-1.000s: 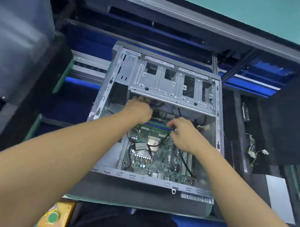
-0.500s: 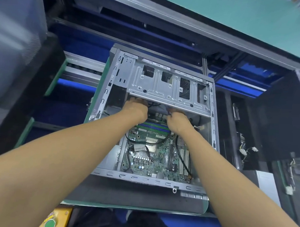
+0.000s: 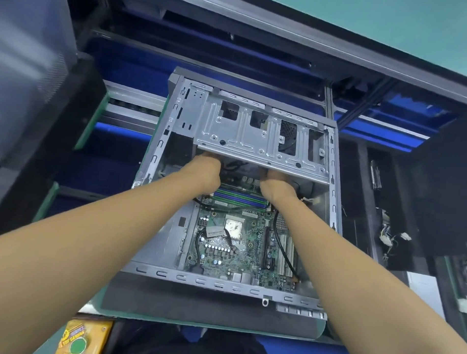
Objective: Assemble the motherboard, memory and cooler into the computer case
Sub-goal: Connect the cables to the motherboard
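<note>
An open grey computer case lies on its side in front of me. A green motherboard sits on its floor, with a bare CPU in the middle and blue and green memory sticks at its far edge. Black cables trail over the board. My left hand and my right hand both reach under the metal drive bay at the far end. The bay hides their fingers, so whether they hold anything cannot be seen.
The case rests on a green mat on a conveyor frame. A yellow box with a green button sits at the near left. Loose white connectors and wires hang in a dark bay on the right. A clear bin stands far left.
My right hand left the middle of the board and moved farther in, under the drive bay beside my left hand. The left hand also pushed slightly deeper.
</note>
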